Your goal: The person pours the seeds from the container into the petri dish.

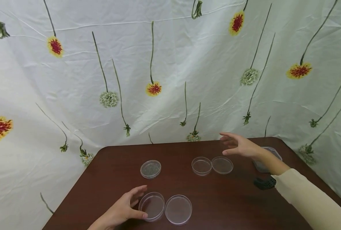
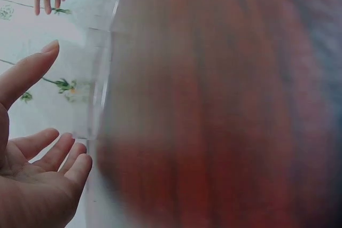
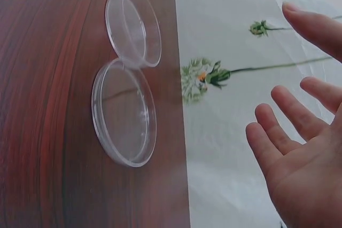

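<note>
Fingers spread, my left hand (image 1: 122, 206) is at the left side of a clear petri dish (image 1: 152, 207) near the front of the table. Its thumb overlaps the dish's near rim in the head view. The left wrist view shows the fingers (image 2: 79, 168) straight, not curled round the dish. Beside that dish lies a shallow round petri dish lid (image 1: 178, 210). My right hand (image 1: 241, 147) is raised above the table's back part, holding nothing. Below and left of it are a second petri dish (image 3: 133, 28) and a shallower round piece (image 3: 125, 113), side by side.
At the back left of the dark brown table (image 1: 113, 166) stands another round dish (image 1: 150, 169), apparently covered. A clear plastic container (image 1: 275, 152) is partly hidden behind the right forearm. A black object (image 1: 264, 183) lies near the right sleeve. Flower-patterned cloth (image 1: 170, 64) hangs behind.
</note>
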Tool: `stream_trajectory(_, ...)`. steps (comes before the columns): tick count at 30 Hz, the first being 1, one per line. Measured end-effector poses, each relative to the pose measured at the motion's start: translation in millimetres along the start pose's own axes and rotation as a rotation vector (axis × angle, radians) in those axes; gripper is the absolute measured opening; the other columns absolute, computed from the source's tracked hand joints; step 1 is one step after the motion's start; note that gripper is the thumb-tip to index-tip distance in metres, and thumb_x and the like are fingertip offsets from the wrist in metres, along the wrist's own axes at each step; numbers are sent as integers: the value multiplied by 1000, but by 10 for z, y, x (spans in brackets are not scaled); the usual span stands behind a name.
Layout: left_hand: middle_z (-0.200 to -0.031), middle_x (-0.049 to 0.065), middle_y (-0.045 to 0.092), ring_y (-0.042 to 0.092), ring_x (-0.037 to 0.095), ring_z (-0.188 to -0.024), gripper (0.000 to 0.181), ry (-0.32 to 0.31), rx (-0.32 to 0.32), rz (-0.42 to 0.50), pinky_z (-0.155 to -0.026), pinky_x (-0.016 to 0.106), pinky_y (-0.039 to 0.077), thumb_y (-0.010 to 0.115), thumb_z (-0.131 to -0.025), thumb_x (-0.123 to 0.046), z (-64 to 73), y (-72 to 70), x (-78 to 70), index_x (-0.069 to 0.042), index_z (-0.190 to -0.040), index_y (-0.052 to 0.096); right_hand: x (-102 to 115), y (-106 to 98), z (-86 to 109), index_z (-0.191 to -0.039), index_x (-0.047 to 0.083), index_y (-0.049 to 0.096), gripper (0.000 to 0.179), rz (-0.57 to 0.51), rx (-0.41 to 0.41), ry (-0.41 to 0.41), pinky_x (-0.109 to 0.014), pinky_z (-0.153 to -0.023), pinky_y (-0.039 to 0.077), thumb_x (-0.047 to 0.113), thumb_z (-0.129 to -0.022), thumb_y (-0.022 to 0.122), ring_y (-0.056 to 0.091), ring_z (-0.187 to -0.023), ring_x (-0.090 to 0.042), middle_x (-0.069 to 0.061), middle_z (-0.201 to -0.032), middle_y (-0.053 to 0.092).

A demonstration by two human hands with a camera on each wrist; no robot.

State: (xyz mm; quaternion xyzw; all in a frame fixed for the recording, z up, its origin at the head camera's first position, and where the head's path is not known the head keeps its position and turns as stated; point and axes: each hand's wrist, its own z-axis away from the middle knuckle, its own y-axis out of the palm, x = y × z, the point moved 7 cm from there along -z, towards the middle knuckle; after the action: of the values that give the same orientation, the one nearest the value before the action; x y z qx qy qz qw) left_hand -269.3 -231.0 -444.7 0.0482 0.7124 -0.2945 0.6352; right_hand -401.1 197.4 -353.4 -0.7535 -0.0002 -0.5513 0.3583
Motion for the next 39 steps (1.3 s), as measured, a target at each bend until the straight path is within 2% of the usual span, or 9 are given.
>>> stream_trajectory(8,-153,37,36,31,54,-143,94,-39,46,57,-114,53,34,88,-83,-7,-13,30,110,16,-153,30,-31,-110,113,-162,0,26,86,12,-48,-10,-61,-116,31,16,-95,77,39,-140,-51,-28,-151,44)
stream_trajectory(15,-156,35,32,30,57,-142,92,-87,61,86,-110,43,44,88,-81,-3,-2,34,143,14,-153,33,-81,-216,180,-164,5,23,85,-18,-62,42,-61,-106,44,16,-97,74,33,-144,-52,-28,-155,37)
stream_trajectory(21,-153,33,32,34,58,-139,89,-99,77,90,-105,42,49,88,-82,-5,9,48,153,13,-152,36,-102,-326,252,-165,6,21,87,-3,-80,59,-62,-104,46,18,-97,75,33,-144,-53,-28,-157,35)
stream_trajectory(29,-150,33,33,39,56,-137,87,-61,93,68,-98,28,51,88,-82,-4,-1,65,138,14,-150,37,-122,-530,445,-166,6,18,87,5,-119,51,-68,-106,39,16,-98,73,33,-144,-53,-29,-157,34)
stream_trajectory(37,-147,29,37,40,54,-137,84,-43,106,27,-99,26,49,87,-83,-4,-14,57,136,13,-150,39,-319,-780,654,-165,3,16,84,-3,-201,84,-71,-106,35,14,-101,69,26,-145,-57,-32,-157,31)
stream_trajectory(39,-147,29,37,41,53,-136,84,-42,106,20,-100,28,49,87,-83,-4,-19,56,134,13,-150,40,-384,-830,708,-165,2,16,84,-4,-217,99,-68,-107,37,14,-101,69,24,-145,-57,-32,-157,31)
